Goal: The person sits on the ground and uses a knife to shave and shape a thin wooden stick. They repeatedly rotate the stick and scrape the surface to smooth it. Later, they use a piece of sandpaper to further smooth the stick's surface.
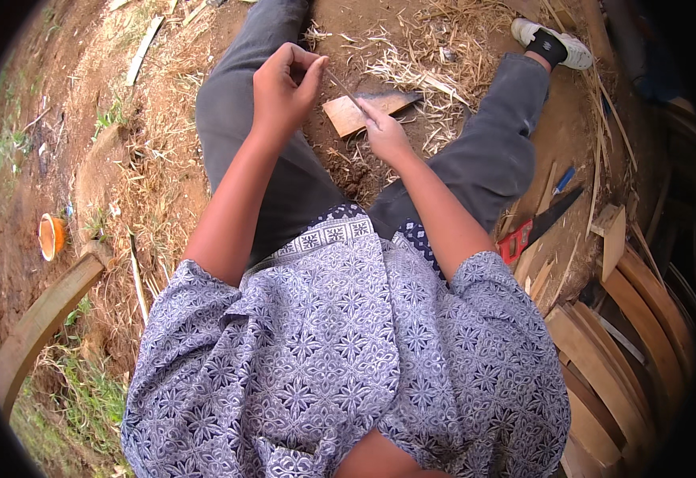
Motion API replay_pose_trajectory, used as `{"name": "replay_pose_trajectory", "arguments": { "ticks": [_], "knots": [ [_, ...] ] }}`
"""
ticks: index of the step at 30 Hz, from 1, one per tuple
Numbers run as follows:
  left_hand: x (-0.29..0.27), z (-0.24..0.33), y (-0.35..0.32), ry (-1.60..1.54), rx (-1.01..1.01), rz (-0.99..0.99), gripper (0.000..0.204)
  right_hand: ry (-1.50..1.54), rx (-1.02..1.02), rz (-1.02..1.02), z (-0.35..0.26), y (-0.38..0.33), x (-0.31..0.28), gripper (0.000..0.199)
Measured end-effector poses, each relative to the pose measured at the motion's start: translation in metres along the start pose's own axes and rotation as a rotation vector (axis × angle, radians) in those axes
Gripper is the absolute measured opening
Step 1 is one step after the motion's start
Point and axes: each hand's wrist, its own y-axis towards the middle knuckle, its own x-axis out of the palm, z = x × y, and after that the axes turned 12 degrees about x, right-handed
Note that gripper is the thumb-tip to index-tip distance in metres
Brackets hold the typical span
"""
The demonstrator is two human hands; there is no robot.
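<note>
Between my hands runs a thin, narrow strip (345, 86), possibly wood or bamboo, slanting down to the right. The thumb and fingertips of my left hand (284, 89) are pinched together at its upper end. My right hand (385, 137) is closed around its lower end, in front of my lap. On the ground just beyond my right hand lies a flat light-brown wood piece (343, 116), its far edge dark and its right end pointed. Part of that piece is hidden behind the strip and my fingers.
Wood shavings (423, 68) litter the ground between my legs. On the right lie a saw (535, 227) with a red handle, a blue object (564, 180) and several curved timbers (603, 374). To the left are an orange bowl-like container (52, 237) and a curved wooden piece (45, 319).
</note>
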Motion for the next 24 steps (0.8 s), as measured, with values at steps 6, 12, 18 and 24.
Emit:
{"name": "replay_pose_trajectory", "arguments": {
  "ticks": [6,12,18,24],
  "knots": [
    [-0.002,0.002,-0.016,-0.197,-0.011,-0.075,0.007,0.458,0.224,0.086,-0.015,-0.02,-0.031,0.051],
    [0.01,0.009,-0.017,-0.26,0.096,-0.116,0.013,0.575,0.121,-0.04,-0.01,-0.038,-0.034,0.054],
    [0.007,0.015,-0.002,-0.107,0.282,-0.198,0.018,0.886,0.171,-0.147,-0.012,-0.045,-0.028,0.053],
    [0.01,0.02,0.003,-0.093,0.316,-0.193,0.019,0.605,0.203,-0.094,0.003,-0.034,-0.029,0.053]
  ]
}}
